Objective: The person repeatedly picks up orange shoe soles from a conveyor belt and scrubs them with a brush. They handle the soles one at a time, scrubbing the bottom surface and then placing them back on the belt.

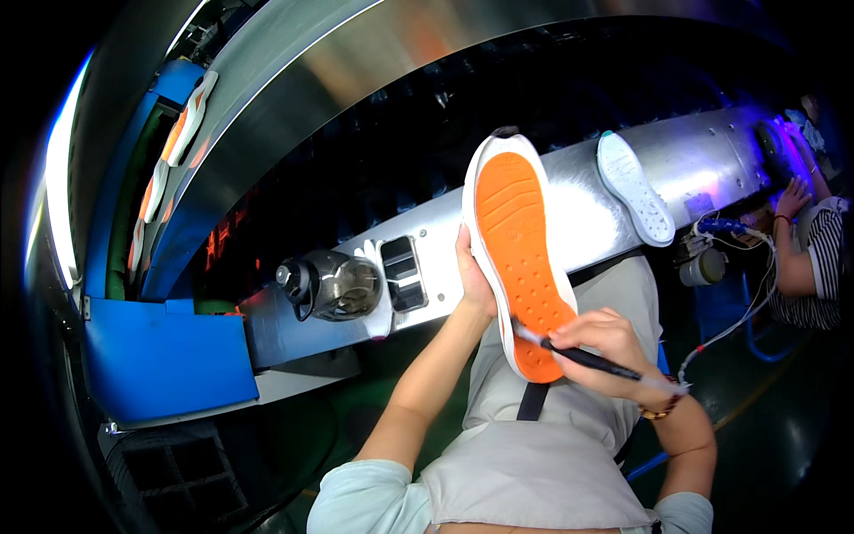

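Observation:
A shoe sole (511, 231) with an orange inside and a white rim is held up over my lap. My left hand (475, 274) grips its left edge, the fingers partly hidden behind it. In my right hand (605, 349) is a brush (587, 358) with a black handle. Its bristle end touches the sole near the lower left rim. A second sole (633, 187), white all over, lies on the metal bench (569, 240) to the right.
A dark transparent bottle (342, 285) stands on the bench at left, beside a switch panel (404, 274). Several orange-and-white soles (185, 125) sit on the conveyor at far left. A co-worker's hand (792, 198) is at far right, near a cup (704, 267) and cables.

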{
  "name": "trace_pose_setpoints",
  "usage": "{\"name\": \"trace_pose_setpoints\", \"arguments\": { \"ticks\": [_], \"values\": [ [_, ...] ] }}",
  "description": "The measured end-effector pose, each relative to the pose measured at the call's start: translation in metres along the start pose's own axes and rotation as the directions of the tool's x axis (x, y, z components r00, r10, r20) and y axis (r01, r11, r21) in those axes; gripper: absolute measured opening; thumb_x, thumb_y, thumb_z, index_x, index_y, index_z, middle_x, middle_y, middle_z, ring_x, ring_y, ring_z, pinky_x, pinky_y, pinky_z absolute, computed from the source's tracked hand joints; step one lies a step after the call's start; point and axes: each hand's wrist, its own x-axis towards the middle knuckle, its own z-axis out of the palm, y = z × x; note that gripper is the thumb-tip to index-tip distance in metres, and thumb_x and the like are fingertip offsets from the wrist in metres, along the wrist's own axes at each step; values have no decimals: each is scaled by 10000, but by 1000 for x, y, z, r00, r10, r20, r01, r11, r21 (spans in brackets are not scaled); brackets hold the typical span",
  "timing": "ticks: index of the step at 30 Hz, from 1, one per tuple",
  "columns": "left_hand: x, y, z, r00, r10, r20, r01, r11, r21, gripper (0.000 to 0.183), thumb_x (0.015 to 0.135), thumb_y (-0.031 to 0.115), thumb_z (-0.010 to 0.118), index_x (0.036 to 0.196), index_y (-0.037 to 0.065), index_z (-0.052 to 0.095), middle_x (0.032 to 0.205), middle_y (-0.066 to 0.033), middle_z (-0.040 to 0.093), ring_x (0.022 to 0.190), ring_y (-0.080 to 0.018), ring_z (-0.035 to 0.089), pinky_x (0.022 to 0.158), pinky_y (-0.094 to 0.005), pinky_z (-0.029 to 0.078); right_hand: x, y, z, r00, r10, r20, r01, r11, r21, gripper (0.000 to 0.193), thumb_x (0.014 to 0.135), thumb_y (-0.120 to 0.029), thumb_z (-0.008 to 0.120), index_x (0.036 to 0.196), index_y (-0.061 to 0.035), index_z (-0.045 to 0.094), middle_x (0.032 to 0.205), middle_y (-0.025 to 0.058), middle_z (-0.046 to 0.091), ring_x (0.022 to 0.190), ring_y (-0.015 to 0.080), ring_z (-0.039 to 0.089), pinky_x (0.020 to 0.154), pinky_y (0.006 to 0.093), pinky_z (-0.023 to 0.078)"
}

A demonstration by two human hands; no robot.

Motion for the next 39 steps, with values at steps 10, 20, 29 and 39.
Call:
{"name": "trace_pose_setpoints", "arguments": {
  "ticks": [10,20,29,39],
  "values": [
    [-15,-26,35,929,-6,371,155,914,-374,695,780,593,209,1273,103,221,1294,-116,265,1147,-263,329,954,-388,265,58,-1,-30,969,-1,-246,56,974,221,149,665,-13,612,813,-3,600,713,69,604,680,109,568,576,199,447],
    [-14,-16,23,914,72,399,42,962,-271,707,772,610,225,1241,83,271,1237,-128,348,1089,-249,393,915,-367,315,40,1,-38,997,-70,-31,76,926,370,147,639,25,618,785,11,605,766,106,610,675,119,573,602,197,444],
    [3,-1,23,951,254,174,-267,962,55,763,725,647,277,1254,99,239,1228,-152,345,1049,-364,412,844,-477,375,30,-4,-39,982,-158,103,115,934,339,156,603,48,617,752,5,608,760,98,608,726,160,576,668,237,442],
    [8,26,32,799,498,336,-548,834,67,731,725,647,260,1280,180,166,1300,-130,216,1101,-398,342,876,-540,315,17,-1,-41,997,-5,81,-30,910,414,198,577,-57,679,767,-96,640,802,-18,625,793,129,480,807,273,308]
  ]
}}
